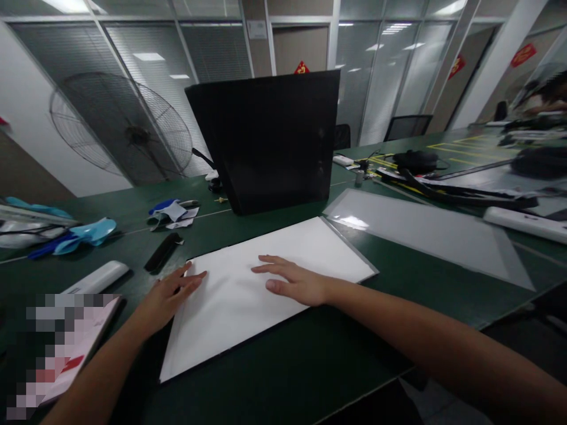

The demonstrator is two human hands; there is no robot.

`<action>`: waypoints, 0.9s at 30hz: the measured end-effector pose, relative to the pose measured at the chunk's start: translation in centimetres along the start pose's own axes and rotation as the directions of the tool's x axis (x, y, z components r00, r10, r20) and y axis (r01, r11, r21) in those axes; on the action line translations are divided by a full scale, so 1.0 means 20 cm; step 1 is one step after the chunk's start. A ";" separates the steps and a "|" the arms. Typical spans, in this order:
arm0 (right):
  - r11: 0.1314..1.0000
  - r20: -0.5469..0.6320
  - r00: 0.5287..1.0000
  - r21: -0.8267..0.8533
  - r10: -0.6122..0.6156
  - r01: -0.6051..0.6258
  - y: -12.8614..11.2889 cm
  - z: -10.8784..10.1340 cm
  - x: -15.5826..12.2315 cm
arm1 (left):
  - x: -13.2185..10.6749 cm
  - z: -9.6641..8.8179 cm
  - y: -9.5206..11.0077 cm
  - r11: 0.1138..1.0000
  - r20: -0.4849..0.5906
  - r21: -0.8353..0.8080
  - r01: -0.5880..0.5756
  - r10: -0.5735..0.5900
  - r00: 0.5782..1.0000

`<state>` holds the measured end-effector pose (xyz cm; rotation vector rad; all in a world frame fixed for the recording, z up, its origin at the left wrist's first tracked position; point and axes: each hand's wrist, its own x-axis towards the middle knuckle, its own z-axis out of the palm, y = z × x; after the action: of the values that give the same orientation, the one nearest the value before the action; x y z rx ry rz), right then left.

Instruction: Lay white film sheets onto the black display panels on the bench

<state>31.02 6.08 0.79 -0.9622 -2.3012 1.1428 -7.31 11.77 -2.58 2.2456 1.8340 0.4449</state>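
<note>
A white rectangular sheet with a thin dark border lies flat on the green table in front of me. My left hand is at its left edge, thumb and fingers apart, with fingertips at the sheet's upper left corner. Over the middle of the sheet is my right hand, its fingers spread and holding nothing. Whether the right fingers touch the surface, I cannot tell. Just behind stands a large black panel, tilted upright.
A translucent sheet lies to the right. To the left are a black stapler-like object, a white bar, a pinkish booklet and blue cloth items. Cables and straps lie at the back right.
</note>
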 end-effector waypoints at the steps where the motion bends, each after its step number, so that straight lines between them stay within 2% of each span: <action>1: 0.999 -0.026 1.000 0.039 0.004 -0.003 0.01 -0.03 -0.01 | 0.00 0.00 0.01 1.000 0.024 0.010 0.002 -0.003 1.000; 3: 1.000 -0.137 0.991 0.003 0.010 -0.010 0.04 -0.10 -0.03 | 0.00 0.01 0.02 0.999 0.068 0.037 0.013 -0.015 0.998; 4: 0.996 -0.234 0.972 -0.081 0.024 -0.044 0.07 -0.15 -0.04 | -0.01 0.01 0.02 0.998 0.074 0.054 0.023 -0.027 0.997; 5: 0.973 -0.347 0.936 -0.189 0.060 -0.133 0.11 -0.20 -0.05 | -0.01 0.00 0.03 0.997 0.081 0.067 0.033 -0.038 0.996; 6: 0.914 -0.463 0.878 -0.292 0.122 -0.281 0.15 -0.25 -0.07 | -0.01 0.00 0.03 0.996 0.087 0.076 0.042 -0.049 0.995; 8: 0.693 -0.640 0.716 -0.382 0.279 -0.611 0.25 -0.36 -0.10 | -0.02 -0.01 0.02 0.995 0.094 0.088 0.057 -0.065 0.993; 9: 0.578 -0.686 0.637 -0.376 0.353 -0.725 0.29 -0.41 -0.11 | -0.02 -0.02 0.02 0.994 0.096 0.094 0.061 -0.070 0.993; 10: 0.494 -0.704 0.579 -0.361 0.412 -0.791 0.33 -0.45 -0.13 | -0.02 -0.03 0.02 0.993 0.100 0.099 0.066 -0.076 0.992; 11: 0.451 -0.705 0.548 -0.350 0.450 -0.821 0.35 -0.48 -0.14 | -0.02 -0.03 0.02 0.992 0.104 0.104 0.073 -0.084 0.991; 12: 0.441 -0.698 0.543 -0.348 0.467 -0.827 0.37 -0.50 -0.15 | -0.02 -0.04 0.01 0.991 0.105 0.108 0.080 -0.091 0.990; 19: 0.501 -0.662 0.603 -0.374 0.446 -0.781 0.41 -0.51 -0.14 | -0.03 -0.04 0.00 0.993 0.075 0.082 0.085 -0.092 0.993; 27: 0.707 -0.549 0.695 -0.243 0.464 -0.664 0.55 -0.63 -0.17 | -0.02 -0.03 -0.06 0.982 0.023 0.129 0.136 -0.140 0.990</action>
<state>45.40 14.98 -0.86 -2.0078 -1.9121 0.4843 -8.65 11.55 -2.42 2.1712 2.0381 0.2743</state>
